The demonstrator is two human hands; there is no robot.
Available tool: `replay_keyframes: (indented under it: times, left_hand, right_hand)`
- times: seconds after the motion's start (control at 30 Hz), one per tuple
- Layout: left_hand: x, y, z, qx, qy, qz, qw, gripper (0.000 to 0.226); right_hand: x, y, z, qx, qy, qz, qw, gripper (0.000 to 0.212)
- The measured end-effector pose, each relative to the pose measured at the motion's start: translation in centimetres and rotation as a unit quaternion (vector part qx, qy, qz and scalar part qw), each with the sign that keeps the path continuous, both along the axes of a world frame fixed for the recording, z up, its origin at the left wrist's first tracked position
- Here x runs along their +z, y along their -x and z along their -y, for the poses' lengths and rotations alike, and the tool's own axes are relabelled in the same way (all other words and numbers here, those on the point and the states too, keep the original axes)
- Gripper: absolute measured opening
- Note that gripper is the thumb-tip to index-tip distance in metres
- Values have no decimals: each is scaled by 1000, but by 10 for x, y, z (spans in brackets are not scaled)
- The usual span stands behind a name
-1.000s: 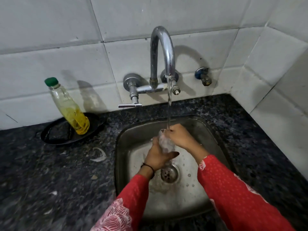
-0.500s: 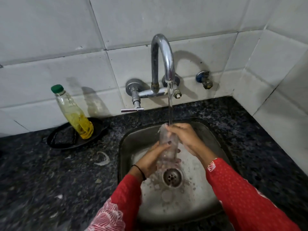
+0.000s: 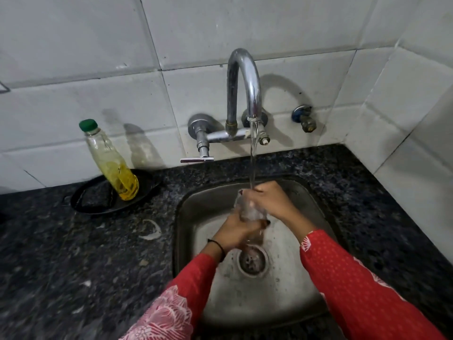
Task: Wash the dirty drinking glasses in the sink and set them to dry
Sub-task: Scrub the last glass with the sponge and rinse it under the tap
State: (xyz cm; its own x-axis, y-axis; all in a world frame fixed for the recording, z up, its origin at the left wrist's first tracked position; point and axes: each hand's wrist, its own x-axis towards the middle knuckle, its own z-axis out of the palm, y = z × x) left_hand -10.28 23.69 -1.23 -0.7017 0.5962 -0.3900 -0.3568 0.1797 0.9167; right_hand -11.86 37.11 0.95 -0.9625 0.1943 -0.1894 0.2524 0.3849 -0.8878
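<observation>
Both hands are together over the sink (image 3: 193, 209), both clamped on one clear drinking glass (image 3: 248, 211). The left hand (image 3: 234, 233) grips the lower part of the glass, fingers curled round it from the left. The right hand (image 3: 270, 202) wraps the upper part, fingers curled over the top end, so the rim is hidden. The glass is held in the air above the drain (image 3: 252, 262), not touching the basin floor. It is blurred and mostly covered, so I cannot tell its exact tilt. The tap (image 3: 245, 77) is running and the water stream (image 3: 253, 155) falls straight down onto the right hand's knuckles, at the top of the glass. Water drops and wet patches show on the basin floor. The tap handle (image 3: 197, 159) sticks out to the left, below the wall mount. A small second valve (image 3: 304, 119) is on the tiled wall (image 3: 220, 33), right of the tap. Both arms wear red sleeves (image 3: 355, 290), and there is a thin black band (image 3: 219, 246) on the left wrist. On the dark speckled counter (image 3: 73, 266), left of the sink, a clear bottle (image 3: 112, 163) with a green cap and yellow liquid stands leaning on a black dish (image 3: 90, 204). A pale curved scrap (image 3: 152, 231) lies on the counter between the dish and the sink.
</observation>
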Motion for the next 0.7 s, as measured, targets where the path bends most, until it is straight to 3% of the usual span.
replay_keyframes:
  times: [0.07,0.1,0.2,0.27,0.33,0.4,0.43,0.47,0.53,0.57,0.6,0.63,0.7]
  left_hand:
    - [-6,1,-2,12,45,-66,997,70]
    - [-7,1,-1,20,16,-43,999,65]
    - [3,-1,8,27,-171,170,970,33]
    - [8,-3,7,21,-188,210,959,33]
    - [9,-2,-1,12,-66,75,995,35]
    - [2,1,-7,5,69,-90,993,63]
    - [-1,3,-6,17,87,-115,989,72]
    - [-2,5,-3,30,54,-86,994,69]
    - [5,6,4,21,-65,52,996,50]
    - [11,5,6,9,-117,118,986,44]
    - [11,4,6,5,-117,126,985,40]
    - [11,4,3,14,-87,85,992,40]
    - [9,4,-3,48,55,-89,993,58]
  right_hand:
    - [0,2,-2,7,-19,19,1000,37]
    - [0,1,-4,3,14,3,1000,39]
    - [2,-6,-8,-28,162,-44,985,38]
    - [3,-7,-5,-40,168,-40,984,38]
    - [4,-3,-1,-32,73,-23,997,35]
    - [6,-1,-2,-17,11,-3,1000,40]
    - [6,-1,-3,-18,20,-2,1000,39]
    - [6,-3,-5,-24,59,-11,998,34]
    - [6,-7,-6,-44,160,-43,985,33]
    - [6,-8,-5,-49,186,-48,980,37]
    - [5,-7,-3,-49,177,-49,982,38]
    - [6,-5,-1,-43,145,-45,988,34]
    - [9,-1,3,-24,51,-19,998,32]
